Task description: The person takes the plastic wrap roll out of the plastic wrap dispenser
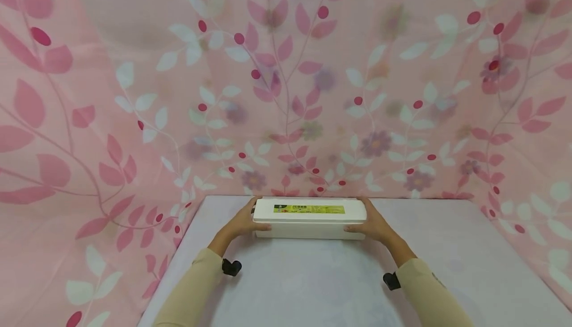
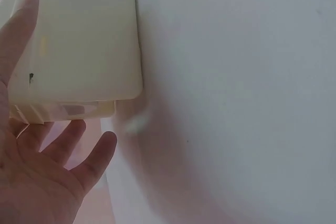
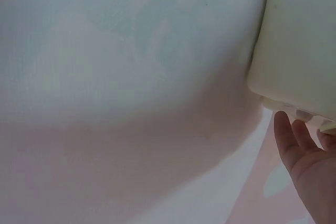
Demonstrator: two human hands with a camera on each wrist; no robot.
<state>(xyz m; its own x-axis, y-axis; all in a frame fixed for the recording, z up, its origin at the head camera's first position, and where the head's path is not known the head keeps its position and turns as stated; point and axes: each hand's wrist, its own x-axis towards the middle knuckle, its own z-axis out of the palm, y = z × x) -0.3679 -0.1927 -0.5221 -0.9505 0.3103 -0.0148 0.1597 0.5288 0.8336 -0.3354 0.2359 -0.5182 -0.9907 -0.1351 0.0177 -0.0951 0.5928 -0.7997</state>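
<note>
A long white plastic box (image 1: 308, 230) with a lid lies across the far part of the table, its front side toward me. On its lid is a yellow-green label (image 1: 309, 209) with small dark print. My left hand (image 1: 243, 222) grips the box's left end, thumb along the front and fingers around the end. At the opposite end, my right hand (image 1: 374, 223) holds it the same way, its thumb on the front side. The left wrist view shows the left fingers (image 2: 67, 139) against the end below the rim. In the right wrist view, right fingertips (image 3: 282, 119) reach the other end.
The table wears a pale, whitish-blue cover (image 1: 313, 282). Its far edge meets a pink curtain (image 1: 286, 94) with leaves and flowers, which also hangs at both sides. Small black wrist mounts (image 1: 232, 267) sit by both cream sleeves (image 1: 189, 290).
</note>
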